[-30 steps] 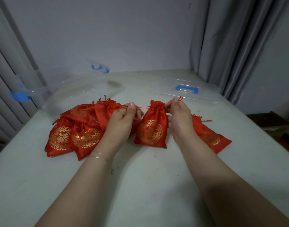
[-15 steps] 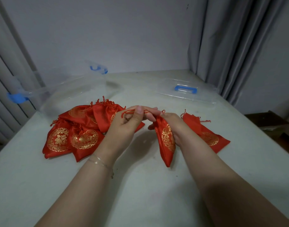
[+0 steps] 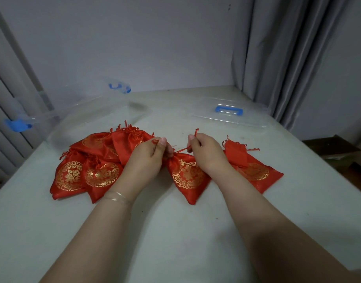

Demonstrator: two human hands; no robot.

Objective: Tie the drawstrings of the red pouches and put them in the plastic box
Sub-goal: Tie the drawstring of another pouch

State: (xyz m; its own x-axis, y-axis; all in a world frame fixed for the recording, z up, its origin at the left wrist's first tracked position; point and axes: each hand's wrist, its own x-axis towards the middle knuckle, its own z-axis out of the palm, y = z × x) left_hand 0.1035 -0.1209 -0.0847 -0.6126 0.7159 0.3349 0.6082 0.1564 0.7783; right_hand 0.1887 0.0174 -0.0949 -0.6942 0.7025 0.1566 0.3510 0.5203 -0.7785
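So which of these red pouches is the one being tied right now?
The pouch in the middle, between the forearms: both hands, left and right, pinch its drawstrings. The others lie untouched at either side.

On the table [image 3: 175, 231], a heap of pouches [image 3: 89, 166] lies toward the left edge before the plastic box [image 3: 79, 117], one pouch [image 3: 187, 176] midway, another [image 3: 255, 168] rightward before the lid [image 3: 230, 117].
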